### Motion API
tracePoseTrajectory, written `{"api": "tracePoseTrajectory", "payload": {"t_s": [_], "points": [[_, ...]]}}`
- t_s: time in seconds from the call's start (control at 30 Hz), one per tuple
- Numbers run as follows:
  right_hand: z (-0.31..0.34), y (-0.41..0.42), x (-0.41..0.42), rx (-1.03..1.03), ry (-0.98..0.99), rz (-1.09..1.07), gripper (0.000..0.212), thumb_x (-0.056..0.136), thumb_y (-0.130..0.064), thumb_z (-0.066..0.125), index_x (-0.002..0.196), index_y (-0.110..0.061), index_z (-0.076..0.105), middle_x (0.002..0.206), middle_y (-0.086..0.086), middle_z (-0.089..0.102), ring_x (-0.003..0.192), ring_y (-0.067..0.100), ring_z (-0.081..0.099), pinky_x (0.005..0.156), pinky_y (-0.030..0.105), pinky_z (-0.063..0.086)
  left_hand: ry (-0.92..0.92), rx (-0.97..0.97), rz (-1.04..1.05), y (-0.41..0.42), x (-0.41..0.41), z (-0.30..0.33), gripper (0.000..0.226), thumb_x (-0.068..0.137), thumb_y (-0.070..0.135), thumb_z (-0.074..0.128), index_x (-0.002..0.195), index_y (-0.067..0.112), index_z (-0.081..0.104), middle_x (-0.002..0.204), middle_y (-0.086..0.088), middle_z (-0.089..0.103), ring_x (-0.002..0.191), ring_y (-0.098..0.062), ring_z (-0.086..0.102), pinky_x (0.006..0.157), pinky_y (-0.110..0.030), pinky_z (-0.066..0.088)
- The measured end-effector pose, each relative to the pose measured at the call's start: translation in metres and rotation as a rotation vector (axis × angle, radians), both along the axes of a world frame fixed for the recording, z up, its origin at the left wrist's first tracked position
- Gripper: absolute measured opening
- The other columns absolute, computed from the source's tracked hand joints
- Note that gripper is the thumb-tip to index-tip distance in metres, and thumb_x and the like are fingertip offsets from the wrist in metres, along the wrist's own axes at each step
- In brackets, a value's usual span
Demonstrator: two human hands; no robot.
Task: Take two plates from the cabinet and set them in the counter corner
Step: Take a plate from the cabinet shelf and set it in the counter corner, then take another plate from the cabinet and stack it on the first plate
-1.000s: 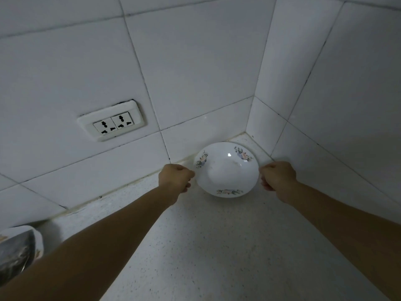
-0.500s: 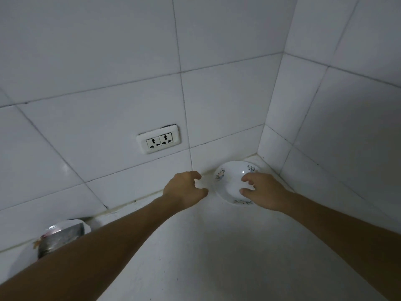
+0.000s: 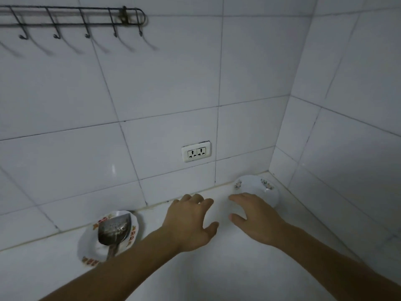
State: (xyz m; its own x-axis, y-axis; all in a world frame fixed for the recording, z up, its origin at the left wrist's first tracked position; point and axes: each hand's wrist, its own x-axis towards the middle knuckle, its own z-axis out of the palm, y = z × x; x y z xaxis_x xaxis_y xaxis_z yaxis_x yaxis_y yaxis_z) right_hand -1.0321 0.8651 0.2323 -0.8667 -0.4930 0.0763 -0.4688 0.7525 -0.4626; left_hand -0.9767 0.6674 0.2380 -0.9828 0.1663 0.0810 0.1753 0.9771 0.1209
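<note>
A white plate with small flower prints (image 3: 259,187) lies in the corner of the white counter (image 3: 217,268), close to both tiled walls. Whether a second plate is stacked under it I cannot tell. My right hand (image 3: 253,216) hovers just in front of the plate, fingers spread, holding nothing and covering the plate's near edge. My left hand (image 3: 191,220) is to the left of it over the counter, also open and empty.
A second plate with red flower prints (image 3: 91,246) sits by the back wall at the left, with a metal spatula (image 3: 114,231) lying in it. A double wall socket (image 3: 196,151) is above the counter. A wire hook rail (image 3: 71,20) hangs high on the left.
Both hands have let go of the plate in the corner and pulled back toward me, opening their fingers. The view has drawn back and up, bringing the left plate and hook rail into sight.
</note>
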Motion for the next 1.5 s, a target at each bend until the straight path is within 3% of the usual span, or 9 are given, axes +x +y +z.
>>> {"api": "tracePoseTrajectory", "payload": {"t_s": [0.23, 0.43, 0.73, 1.07, 1.33, 1.5], "points": [[0.007, -0.018, 0.091, 0.082, 0.111, 0.066, 0.059, 0.091, -0.049, 0.043, 0.144, -0.028, 0.031, 0.153, -0.002, 0.033, 0.140, 0.015, 0.025, 0.112, 0.028, 0.019, 0.119, 0.017, 0.015, -0.010, 0.089, 0.008, 0.068, 0.081, 0.065, 0.035, 0.138, 0.029, 0.041, 0.143, -0.004, 0.048, 0.129, -0.028, 0.042, 0.099, -0.044, 0.037], [0.004, -0.034, 0.151, 0.158, 0.119, 0.150, 0.062, 0.092, -0.052, 0.037, 0.147, -0.031, 0.021, 0.158, -0.005, 0.020, 0.145, 0.013, 0.011, 0.116, 0.030, 0.009, 0.183, 0.026, 0.066, -0.018, 0.156, 0.006, 0.065, 0.078, 0.063, 0.047, 0.130, 0.024, 0.053, 0.133, -0.009, 0.059, 0.120, -0.034, 0.054, 0.094, -0.055, 0.044], [-0.004, -0.052, 0.208, 0.155, 0.071, 0.329, 0.062, 0.091, -0.056, 0.036, 0.147, -0.036, 0.016, 0.159, -0.009, 0.013, 0.145, 0.010, 0.006, 0.115, 0.027, 0.008, 0.157, 0.003, 0.290, -0.023, 0.246, -0.008, 0.065, 0.079, 0.060, 0.048, 0.131, 0.020, 0.052, 0.133, -0.012, 0.058, 0.120, -0.036, 0.053, 0.093, -0.056, 0.045], [-0.019, -0.063, 0.254, 0.113, 0.025, 0.701, 0.057, 0.092, -0.053, 0.036, 0.145, -0.036, 0.023, 0.156, -0.011, 0.022, 0.142, 0.009, 0.014, 0.111, 0.022, 0.013, 0.098, -0.005, 0.666, 0.003, 0.354, -0.017, 0.061, 0.080, 0.055, 0.050, 0.127, 0.018, 0.056, 0.128, -0.012, 0.062, 0.111, -0.035, 0.059, 0.087, -0.049, 0.049], [-0.041, -0.090, 0.348, 0.081, 0.004, 1.049, 0.057, 0.090, -0.053, 0.035, 0.144, -0.035, 0.029, 0.155, -0.010, 0.025, 0.141, 0.008, 0.018, 0.106, 0.016, 0.006, 0.093, 0.036, 0.932, 0.024, 0.488, -0.025, 0.058, 0.080, 0.054, 0.053, 0.127, 0.020, 0.055, 0.125, -0.008, 0.063, 0.108, -0.028, 0.061, 0.085, -0.043, 0.050], [-0.030, -0.114, 0.429, 0.001, 0.026, 1.246, 0.050, 0.087, -0.044, 0.050, 0.134, -0.027, 0.049, 0.142, -0.005, 0.049, 0.130, 0.010, 0.041, 0.105, 0.021, 0.028, 0.175, 0.081, 1.085, 0.036, 0.590, -0.025, 0.056, 0.080, 0.052, 0.055, 0.126, 0.021, 0.056, 0.121, -0.002, 0.062, 0.107, -0.024, 0.059, 0.086, -0.038, 0.046]]}}
